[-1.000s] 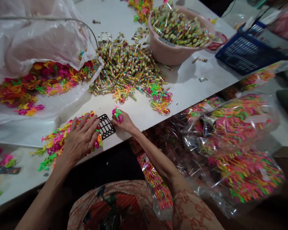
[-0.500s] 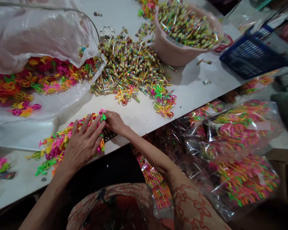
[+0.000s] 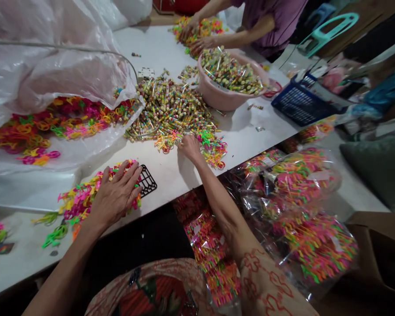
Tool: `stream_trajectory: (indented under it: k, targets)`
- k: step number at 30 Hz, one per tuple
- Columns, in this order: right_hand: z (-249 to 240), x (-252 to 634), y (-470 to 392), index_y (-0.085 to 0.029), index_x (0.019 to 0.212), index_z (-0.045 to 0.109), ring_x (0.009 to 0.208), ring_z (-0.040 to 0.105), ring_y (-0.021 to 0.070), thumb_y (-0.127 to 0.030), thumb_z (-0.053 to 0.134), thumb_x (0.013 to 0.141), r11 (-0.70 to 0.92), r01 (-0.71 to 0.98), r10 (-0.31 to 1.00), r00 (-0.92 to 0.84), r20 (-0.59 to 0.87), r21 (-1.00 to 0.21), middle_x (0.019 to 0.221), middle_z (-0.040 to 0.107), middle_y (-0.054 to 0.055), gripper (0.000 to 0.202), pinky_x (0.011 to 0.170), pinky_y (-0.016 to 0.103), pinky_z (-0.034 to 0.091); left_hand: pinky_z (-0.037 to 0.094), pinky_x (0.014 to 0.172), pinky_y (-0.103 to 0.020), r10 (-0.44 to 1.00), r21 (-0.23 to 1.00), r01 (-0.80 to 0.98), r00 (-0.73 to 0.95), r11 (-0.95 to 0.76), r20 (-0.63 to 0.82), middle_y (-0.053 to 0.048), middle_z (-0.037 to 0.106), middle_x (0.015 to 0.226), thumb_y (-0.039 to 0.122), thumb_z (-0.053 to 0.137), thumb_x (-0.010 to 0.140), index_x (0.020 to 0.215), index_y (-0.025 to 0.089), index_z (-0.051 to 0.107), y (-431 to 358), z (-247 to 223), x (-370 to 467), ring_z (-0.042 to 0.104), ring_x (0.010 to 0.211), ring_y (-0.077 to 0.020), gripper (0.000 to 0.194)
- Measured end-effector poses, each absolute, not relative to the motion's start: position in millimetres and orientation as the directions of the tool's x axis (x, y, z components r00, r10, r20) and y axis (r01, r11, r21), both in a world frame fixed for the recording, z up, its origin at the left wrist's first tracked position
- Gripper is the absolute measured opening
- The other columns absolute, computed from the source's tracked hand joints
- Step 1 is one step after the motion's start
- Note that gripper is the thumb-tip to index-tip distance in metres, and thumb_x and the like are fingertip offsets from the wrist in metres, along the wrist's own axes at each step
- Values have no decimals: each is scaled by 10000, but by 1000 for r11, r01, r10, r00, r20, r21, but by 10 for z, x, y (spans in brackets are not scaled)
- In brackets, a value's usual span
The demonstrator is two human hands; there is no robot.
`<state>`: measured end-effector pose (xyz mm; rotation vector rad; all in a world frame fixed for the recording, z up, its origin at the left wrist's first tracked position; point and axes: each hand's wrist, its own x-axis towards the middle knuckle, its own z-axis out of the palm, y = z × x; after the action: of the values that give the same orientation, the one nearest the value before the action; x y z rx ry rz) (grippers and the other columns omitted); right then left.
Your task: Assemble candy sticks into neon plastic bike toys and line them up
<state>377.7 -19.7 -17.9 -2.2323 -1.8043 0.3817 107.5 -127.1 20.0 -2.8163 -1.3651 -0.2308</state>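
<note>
My left hand point(image 3: 116, 195) lies with fingers spread on a row of colourful plastic pieces point(image 3: 82, 197). The end of a black grid tray point(image 3: 148, 181) shows beyond its fingertips. My right hand point(image 3: 189, 147) is at the front edge of a heap of small clear tubes with coloured contents point(image 3: 171, 103), fingers bent together. What it holds, if anything, is hidden. On either side of it lie small loose plastic pieces, one bunch point(image 3: 165, 143) to its left and another green and pink bunch point(image 3: 212, 147) to its right.
A pink basin point(image 3: 224, 98) full of tubes stands behind the heap. A clear bag point(image 3: 95, 149) of plastic pieces is at the left. Across the table, a person's hands point(image 3: 202, 44) touch another pile. A blue basket point(image 3: 299, 103) and filled bags point(image 3: 306, 180) are at the right.
My right hand has left the black tray and moved up and right to the loose pieces by the heap. My left hand stays on the row. The view has tilted up, showing another person.
</note>
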Motion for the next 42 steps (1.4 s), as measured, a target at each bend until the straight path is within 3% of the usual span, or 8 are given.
stream_trajectory:
  k: [5,11,19,24,31,35,39,42]
  targets:
    - [-336,3714,-494,-163,756,639,837,595,212,-126,547,757,-171,844,978,207,13,-509,825,657,86,99,721,302,426,190,1140,-586,789,108,783,599,-613,137,-109,435,1485,379,279,971,1457,213,369,-1244,193,1080,337,1412,-298,522]
    - [-482,3200,-1110,-180,695,581,620,535,121,-179,576,650,-147,415,988,15,-155,-898,632,563,-43,45,602,229,415,124,1169,-538,818,155,805,573,-573,47,-77,393,1519,367,277,971,1458,246,348,-1250,251,1084,272,1446,-267,507]
    - [-527,2742,-1321,-190,685,518,611,461,109,-206,566,692,-72,270,991,-91,-100,-960,638,495,-51,51,573,217,374,118,1158,-555,813,142,802,582,-581,40,-89,379,1527,368,244,981,1452,226,342,-1250,258,1091,255,1451,-269,501]
    - [-478,2701,-1371,-190,737,542,743,539,146,-154,505,809,105,498,976,-219,-8,-861,799,564,17,89,672,239,418,103,1166,-542,813,158,800,581,-579,36,-75,371,1534,377,246,980,1468,246,313,-1255,252,1083,239,1458,-257,509]
    - [-278,2611,-1409,-166,1054,601,842,613,188,-119,488,846,205,828,909,-359,-213,-521,1109,611,107,241,692,282,452,122,1154,-571,808,124,799,582,-589,92,-92,387,1525,434,289,970,1478,270,310,-1246,213,1088,269,1444,-287,535]
    - [-198,2897,-1074,-153,926,671,809,611,174,-141,567,809,309,739,841,-506,-190,-599,920,661,53,156,697,264,446,165,1144,-558,788,91,783,607,-615,103,-42,408,1517,393,303,971,1419,356,403,-1241,215,1074,292,1435,-281,460]
    - [-55,3350,-372,-136,957,687,906,611,213,-68,486,826,93,907,993,-116,-31,-410,1047,640,114,249,751,310,446,216,1120,-571,789,66,788,603,-612,117,-41,430,1502,367,309,973,1389,349,456,-1247,219,1072,322,1420,-293,442]
    - [-16,3483,-3,-126,934,687,967,611,272,-36,505,797,69,966,993,-91,-75,-250,1174,604,177,245,776,360,444,244,1105,-586,799,60,799,589,-598,125,-50,457,1482,352,322,970,1372,337,488,-1253,211,1080,346,1406,-300,435]
